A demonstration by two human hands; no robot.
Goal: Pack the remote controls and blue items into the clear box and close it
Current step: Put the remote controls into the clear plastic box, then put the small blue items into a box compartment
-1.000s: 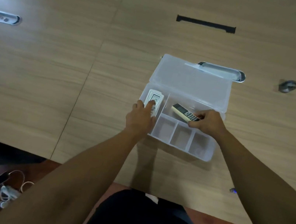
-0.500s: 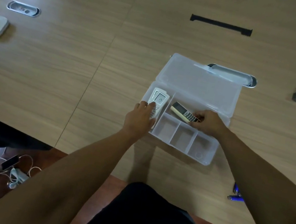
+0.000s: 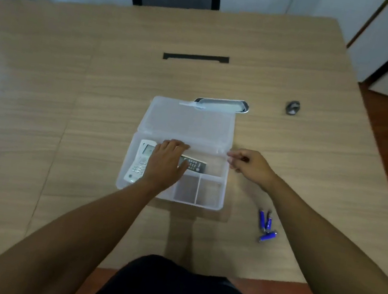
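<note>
The clear box (image 3: 206, 206) lies open on the wooden table, its lid (image 3: 189, 123) folded back flat. A white remote (image 3: 140, 161) rests in the left compartment. A dark remote (image 3: 194, 165) lies in the long back compartment. My left hand (image 3: 166, 162) is spread flat over both remotes, holding nothing. My right hand (image 3: 248, 164) hovers beside the box's right edge, fingers loosely curled and empty. Three blue batteries (image 3: 265, 225) lie on the table to the right of the box.
A metal cable grommet (image 3: 222, 103) sits just behind the lid. A small dark object (image 3: 292, 107) lies at the far right, and a black slot (image 3: 196, 57) is further back. The table's right edge drops to a reddish floor.
My right hand let go of the dark remote and drew out to the box's right side. My left hand slid right across the remotes. The view tilted up, showing the batteries fully.
</note>
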